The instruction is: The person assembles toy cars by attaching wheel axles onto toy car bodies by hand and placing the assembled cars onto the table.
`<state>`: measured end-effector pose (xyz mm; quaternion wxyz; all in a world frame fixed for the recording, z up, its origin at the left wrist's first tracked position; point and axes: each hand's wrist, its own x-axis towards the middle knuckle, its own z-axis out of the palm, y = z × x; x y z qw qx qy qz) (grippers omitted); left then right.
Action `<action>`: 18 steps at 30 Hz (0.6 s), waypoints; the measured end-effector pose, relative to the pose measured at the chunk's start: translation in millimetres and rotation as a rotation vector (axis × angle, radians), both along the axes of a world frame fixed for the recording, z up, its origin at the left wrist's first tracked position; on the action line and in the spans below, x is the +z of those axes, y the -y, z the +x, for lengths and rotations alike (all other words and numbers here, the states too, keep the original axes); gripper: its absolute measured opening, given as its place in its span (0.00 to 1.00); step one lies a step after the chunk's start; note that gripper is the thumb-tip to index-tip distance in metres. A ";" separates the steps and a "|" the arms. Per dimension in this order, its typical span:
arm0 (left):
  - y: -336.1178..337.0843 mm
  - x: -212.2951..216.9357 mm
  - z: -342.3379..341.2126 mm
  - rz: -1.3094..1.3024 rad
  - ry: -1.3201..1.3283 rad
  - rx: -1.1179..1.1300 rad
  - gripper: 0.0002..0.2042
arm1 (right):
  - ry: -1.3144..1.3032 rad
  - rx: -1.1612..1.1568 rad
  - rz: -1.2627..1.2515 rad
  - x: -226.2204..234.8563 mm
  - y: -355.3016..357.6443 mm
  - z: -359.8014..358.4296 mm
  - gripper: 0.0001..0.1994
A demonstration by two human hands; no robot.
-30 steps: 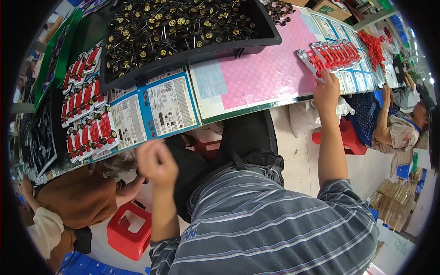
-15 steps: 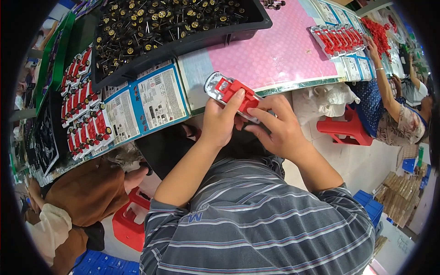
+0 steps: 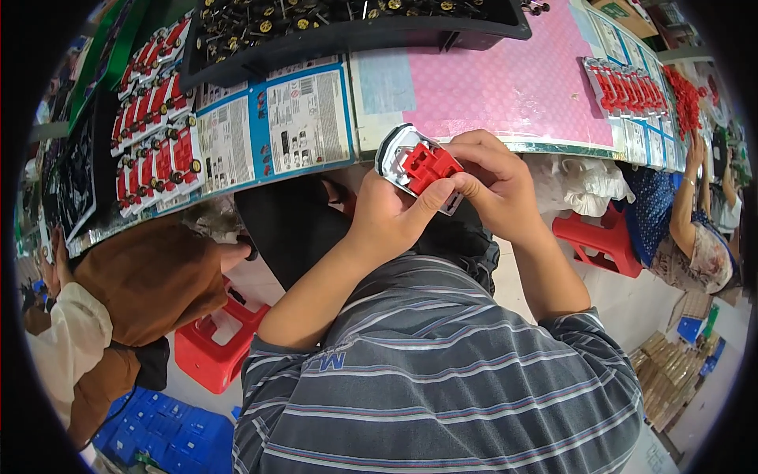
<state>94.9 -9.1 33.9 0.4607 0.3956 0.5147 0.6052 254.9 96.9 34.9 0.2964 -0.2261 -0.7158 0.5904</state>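
Note:
Between my two hands, just off the table's near edge, is a toy car body (image 3: 428, 166) with a white and silver shell and a red underside part facing up. My left hand (image 3: 392, 207) grips it from the left and below, its thumb lying along the red part. My right hand (image 3: 499, 186) closes on the right end, fingers over the far side and thumb pressed near the left thumb. The palms hide the car's lower side. At the far right of the table stands a row of similar red and white car bodies (image 3: 628, 88), without wheels.
A black bin (image 3: 355, 41) of wheel-and-axle sets stands at the back. Wheeled red and white cars (image 3: 162, 103) lie in rows at left. Printed card sheets (image 3: 304, 118) and a pink sheet (image 3: 505, 91) cover the table. Co-workers sit on both sides near red stools (image 3: 217, 344).
The car body has been tilted and turned, its silver end now higher. My right fingers have shifted to its far side, and my thumbs have come together. The view has moved slightly.

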 end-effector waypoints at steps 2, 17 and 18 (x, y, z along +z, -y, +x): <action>3.5 3.1 -3.7 -0.055 -0.041 -0.029 0.15 | -0.006 0.004 0.026 -0.3 0.9 -0.5 0.15; 14.4 -6.9 -2.6 -0.029 -0.042 -0.038 0.15 | 0.083 0.052 0.302 15.6 -2.3 -3.9 0.18; 15.7 -8.5 -3.6 -0.051 -0.037 -0.033 0.15 | 0.085 0.034 0.350 15.9 0.3 -5.8 0.18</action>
